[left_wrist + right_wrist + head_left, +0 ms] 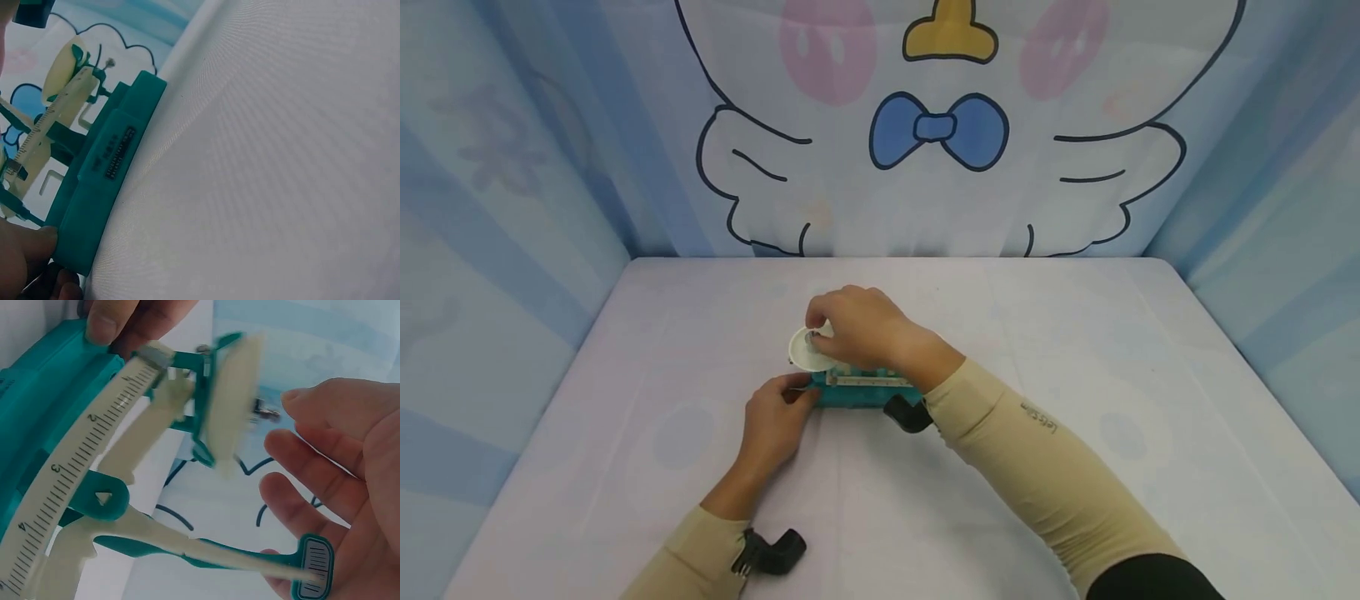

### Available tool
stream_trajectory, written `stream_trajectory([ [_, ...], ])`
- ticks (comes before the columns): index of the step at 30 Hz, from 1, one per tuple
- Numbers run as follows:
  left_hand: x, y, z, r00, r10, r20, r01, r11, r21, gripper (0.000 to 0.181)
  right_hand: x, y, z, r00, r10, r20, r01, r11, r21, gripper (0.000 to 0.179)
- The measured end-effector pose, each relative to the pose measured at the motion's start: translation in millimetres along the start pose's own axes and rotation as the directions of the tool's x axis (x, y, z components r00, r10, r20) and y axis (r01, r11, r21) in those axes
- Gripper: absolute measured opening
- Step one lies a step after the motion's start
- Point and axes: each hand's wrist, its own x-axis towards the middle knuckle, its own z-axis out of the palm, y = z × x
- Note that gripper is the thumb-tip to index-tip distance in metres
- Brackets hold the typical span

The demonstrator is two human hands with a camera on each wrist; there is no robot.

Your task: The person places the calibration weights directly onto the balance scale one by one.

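A small teal balance scale (865, 397) stands on the table, with a ruled cream beam (78, 465) and a cream pan (800, 354) at its left end. My left hand (778, 421) grips the left end of the teal base (103, 169), thumb on the front face. Just over the left pan hovers my right hand (868, 329), thumb and fingers parted in the right wrist view. A small shiny metal piece (267, 414) lies on the pan near those fingertips, apparently apart from them. The right forearm hides the scale's right side in the head view.
A white cloth covers the table (1037, 333). Behind it hangs a printed curtain (940, 208) with a blue bow, and blue patterned curtains (497, 208) flank both sides. Black wrist mounts (778, 552) stick out from both sleeves.
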Motion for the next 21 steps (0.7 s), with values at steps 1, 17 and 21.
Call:
stream_trajectory([
  [1, 0.2, 0.0, -0.1, 1.000, 0.001, 0.000, -0.001, 1.000, 0.001, 0.033, -0.7, 0.2, -0.8, 1.000, 0.003, 0.000, -0.003, 1.000, 0.004, 0.026],
  [17, -1.7, 2.9, 3.4, 1.000, -0.026, -0.006, 0.026, 0.999, 0.026, 0.033, -26.2, 17.2, -13.3, 0.991, 0.038, -0.125, -0.017, 0.986, 0.164, 0.028],
  [21, -1.6, 2.9, 4.7, 0.999, -0.035, -0.016, 0.035, 0.999, 0.029, 0.033, -42.4, 27.9, -20.1, 0.976, 0.071, -0.208, -0.022, 0.973, 0.230, 0.028],
])
